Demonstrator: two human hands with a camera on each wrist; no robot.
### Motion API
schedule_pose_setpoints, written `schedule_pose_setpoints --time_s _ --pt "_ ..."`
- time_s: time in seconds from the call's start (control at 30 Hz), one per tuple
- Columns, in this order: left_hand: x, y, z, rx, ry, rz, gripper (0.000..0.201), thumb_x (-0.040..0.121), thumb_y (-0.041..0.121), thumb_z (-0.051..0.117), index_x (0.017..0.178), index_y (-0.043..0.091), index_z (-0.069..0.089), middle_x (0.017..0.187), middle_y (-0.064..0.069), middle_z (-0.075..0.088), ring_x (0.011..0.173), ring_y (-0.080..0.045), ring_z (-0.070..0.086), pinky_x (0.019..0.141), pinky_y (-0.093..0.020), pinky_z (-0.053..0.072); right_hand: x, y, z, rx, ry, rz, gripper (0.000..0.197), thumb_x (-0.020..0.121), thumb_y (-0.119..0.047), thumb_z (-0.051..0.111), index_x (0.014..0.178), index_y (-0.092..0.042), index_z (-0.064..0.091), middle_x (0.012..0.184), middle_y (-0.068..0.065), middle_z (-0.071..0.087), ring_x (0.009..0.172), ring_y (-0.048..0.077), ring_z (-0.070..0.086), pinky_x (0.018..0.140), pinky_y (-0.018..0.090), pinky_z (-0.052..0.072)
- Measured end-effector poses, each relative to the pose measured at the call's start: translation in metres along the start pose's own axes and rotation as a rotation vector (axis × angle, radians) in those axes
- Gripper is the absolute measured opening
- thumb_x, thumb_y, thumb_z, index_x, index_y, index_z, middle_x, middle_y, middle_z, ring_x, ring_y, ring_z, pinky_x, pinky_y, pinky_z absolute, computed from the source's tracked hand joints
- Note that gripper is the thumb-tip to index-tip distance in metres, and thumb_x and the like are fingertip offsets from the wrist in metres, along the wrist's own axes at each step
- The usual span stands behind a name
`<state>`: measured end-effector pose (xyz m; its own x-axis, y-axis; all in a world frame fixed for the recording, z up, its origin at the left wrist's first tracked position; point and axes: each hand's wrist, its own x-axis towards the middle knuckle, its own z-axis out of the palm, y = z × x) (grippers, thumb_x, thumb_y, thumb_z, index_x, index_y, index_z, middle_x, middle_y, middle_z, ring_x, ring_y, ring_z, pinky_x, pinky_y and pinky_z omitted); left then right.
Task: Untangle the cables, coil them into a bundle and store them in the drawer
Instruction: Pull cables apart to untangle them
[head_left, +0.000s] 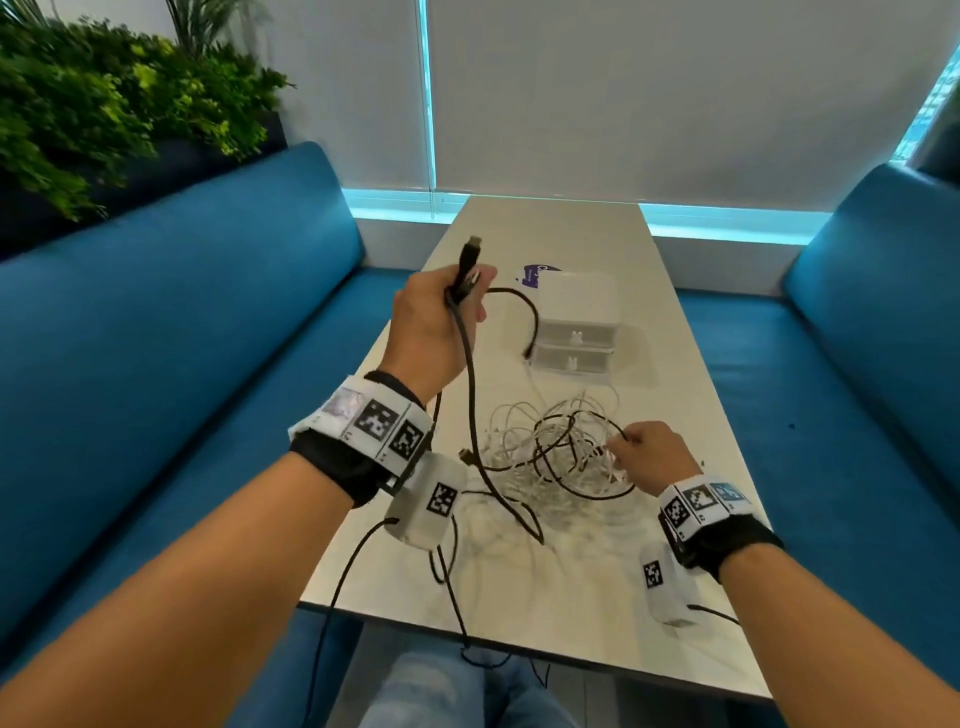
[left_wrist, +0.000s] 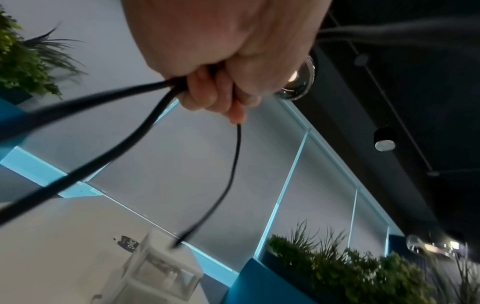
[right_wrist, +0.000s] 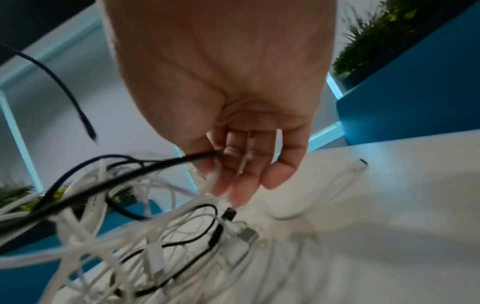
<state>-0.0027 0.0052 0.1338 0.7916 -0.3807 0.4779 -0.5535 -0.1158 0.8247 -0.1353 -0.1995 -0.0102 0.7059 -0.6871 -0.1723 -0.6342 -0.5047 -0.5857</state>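
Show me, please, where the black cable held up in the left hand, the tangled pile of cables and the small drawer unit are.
black cable (head_left: 471, 387): head view, on its hanging stretch.
tangled pile of cables (head_left: 540, 457): head view, on its white middle.
drawer unit (head_left: 574, 332): head view, on its upper drawer front.

Each bare forearm wears a black wrist strap (head_left: 332, 467) carrying white square-coded marker blocks (head_left: 382, 423), a white camera housing (head_left: 428, 501) and thin black lead; blue jeans (head_left: 441, 691) below.

Tangled black and white cables (head_left: 556, 457)
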Motion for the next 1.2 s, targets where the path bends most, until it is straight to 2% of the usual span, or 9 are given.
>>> schedule_pose_setpoints --time_s 0.1,0.17,0.37,0.47,0.57,0.77,0.93,1.07,1.2 --pt "0.0 -0.004 0.006 0.04 -0.175 -0.074 0.028 0.096 0.029 0.055 0.097 0.008 0.073 0.062 0.007 0.055 0.071 -0.01 0.055 0.068 -0.012 0.04 -0.009 -0.013 -0.01 0.117 0.089 -0.105 0.053 0.089 -0.024 0.066 0.138 -0.016 0.047 0.129 0.012 0.053 0.117 0.028 0.053 0.099 0.037 0.042" --pt "-0.008 -0.004 0.013 0.033 -0.249 -0.09 0.033 0.097 0.028 0.054 0.098 0.002 0.073 0.062 0.006 0.056 0.072 -0.008 0.057 0.071 -0.015 0.04 -0.023 -0.034 -0.022 0.251 0.163 -0.255 0.065 0.087 -0.018 0.068 0.144 -0.022 0.037 0.126 0.008 0.047 0.11 0.023 0.052 0.092 0.031 0.044" --pt "-0.039 0.015 0.029 -0.047 -0.511 -0.012 0.034 0.099 0.016 0.052 0.075 -0.005 0.064 0.049 0.013 0.051 0.044 0.005 0.047 0.055 -0.008 0.035 -0.058 -0.088 -0.055 0.369 -0.165 -0.633 0.027 0.094 -0.008 0.057 0.101 -0.033 0.065 0.077 -0.008 0.066 0.065 0.009 0.062 0.061 0.028 0.053" --pt "-0.049 0.03 0.029 -0.046 -0.689 0.075 0.008 0.093 0.008 0.061 0.096 0.008 0.068 0.066 0.009 0.062 0.056 0.005 0.052 0.061 -0.006 0.039 -0.067 -0.073 -0.08 0.426 -0.148 -0.577 0.03 0.097 -0.006 0.049 0.085 -0.026 0.069 0.07 -0.004 0.069 0.062 0.013 0.065 0.063 0.027 0.049" --pt "-0.053 0.04 0.034 -0.013 -0.844 0.02 0.062 0.078 0.009 0.077 0.133 0.022 0.053 0.085 -0.001 0.065 0.077 -0.001 0.061 0.078 -0.015 0.047 -0.085 -0.038 -0.102 0.546 -0.139 -0.503 0.028 0.098 -0.006 0.048 0.086 -0.023 0.067 0.071 -0.003 0.072 0.063 0.014 0.067 0.064 0.023 0.047" --pt "-0.064 0.067 0.057 0.083 -0.814 -0.025 0.017 0.085 0.016 0.071 0.1 0.024 0.073 0.077 0.009 0.065 0.066 -0.001 0.057 0.06 -0.007 0.043 -0.125 0.065 -0.128 0.694 0.0 -0.338 0.022 0.098 -0.006 0.047 0.091 -0.017 0.065 0.082 -0.003 0.075 0.069 0.013 0.07 0.063 0.021 0.049" --pt "-0.076 0.084 0.063 0.103 -1.004 -0.054 0.021 0.097 0.028 0.055 0.094 0.022 0.075 0.043 0.013 0.035 0.042 -0.009 0.031 0.046 -0.018 0.026 -0.137 0.138 -0.104 0.086 -0.168 -0.079 0.047 0.093 0.007 0.04 0.104 -0.029 0.069 0.1 0.001 0.068 0.081 0.01 0.065 0.082 0.033 0.053" --pt "-0.084 0.074 0.056 0.187 -1.011 -0.075 0.022 0.097 0.028 0.055 0.095 0.018 0.075 0.044 0.016 0.044 0.045 -0.003 0.037 0.051 -0.013 0.031 -0.134 0.122 -0.074 -0.014 -0.039 -0.024 0.061 0.092 -0.003 0.04 0.143 -0.036 0.037 0.15 0.004 0.033 0.133 0.025 0.039 0.107 0.036 0.036" --pt "-0.076 0.017 0.039 0.461 -0.839 -0.069 0.029 0.089 0.033 0.065 0.074 0.008 0.067 0.062 0.0 0.05 0.06 -0.013 0.043 0.061 -0.021 0.033 -0.129 0.051 -0.032 0.043 0.06 -0.283 0.042 0.094 -0.018 0.055 0.134 -0.028 0.049 0.139 0.006 0.042 0.126 0.023 0.047 0.107 0.032 0.035"
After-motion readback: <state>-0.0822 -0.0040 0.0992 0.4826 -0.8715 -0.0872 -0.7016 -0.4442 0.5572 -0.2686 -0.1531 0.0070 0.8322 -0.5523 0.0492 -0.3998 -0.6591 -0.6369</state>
